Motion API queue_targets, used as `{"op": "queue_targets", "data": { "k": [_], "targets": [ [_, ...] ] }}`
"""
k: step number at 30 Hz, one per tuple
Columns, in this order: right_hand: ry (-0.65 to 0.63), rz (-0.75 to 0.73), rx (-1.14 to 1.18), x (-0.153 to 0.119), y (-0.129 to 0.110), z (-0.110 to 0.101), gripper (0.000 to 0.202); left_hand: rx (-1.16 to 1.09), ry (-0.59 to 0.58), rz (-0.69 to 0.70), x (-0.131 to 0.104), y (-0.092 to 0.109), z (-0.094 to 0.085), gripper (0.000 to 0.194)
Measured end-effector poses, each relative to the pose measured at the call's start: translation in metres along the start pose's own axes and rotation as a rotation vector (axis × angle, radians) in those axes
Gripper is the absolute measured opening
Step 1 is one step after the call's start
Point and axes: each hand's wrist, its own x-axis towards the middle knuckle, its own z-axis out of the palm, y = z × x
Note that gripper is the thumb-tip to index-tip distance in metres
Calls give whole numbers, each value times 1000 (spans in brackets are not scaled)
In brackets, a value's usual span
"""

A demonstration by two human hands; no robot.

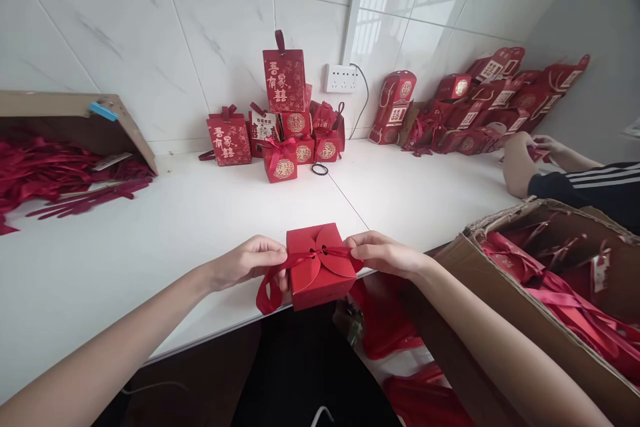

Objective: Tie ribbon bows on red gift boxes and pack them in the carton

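A red gift box with a petal-fold top sits at the front edge of the white table, its lid flaps closed. A red ribbon runs through the two holes in the top and crosses in the middle. On the box's left side, my left hand pinches one end of the ribbon, and a loop of it hangs below the fingers. My right hand pinches the other end at the right side of the box. The ribbon is stretched across the top between both hands.
Several decorated red boxes stand against the tiled wall, near a power strip. A carton of red ribbons is at left. At right are another carton, more stacked red boxes and a co-worker's hands.
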Motion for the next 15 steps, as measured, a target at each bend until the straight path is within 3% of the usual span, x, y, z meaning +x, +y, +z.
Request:
{"op": "queue_targets", "data": {
  "k": [7, 11, 15],
  "targets": [
    [12, -70, 2, 6, 10, -8, 32, 89, -74, 76, 7, -10, -11, 35],
    [-80, -39, 78, 9, 18, -11, 39, 111, -100, 85, 11, -13, -14, 38],
    [-33, -52, 48, 8, 29, -10, 39, 90, -47, 59, 12, -19, -10, 43]
  ]
}}
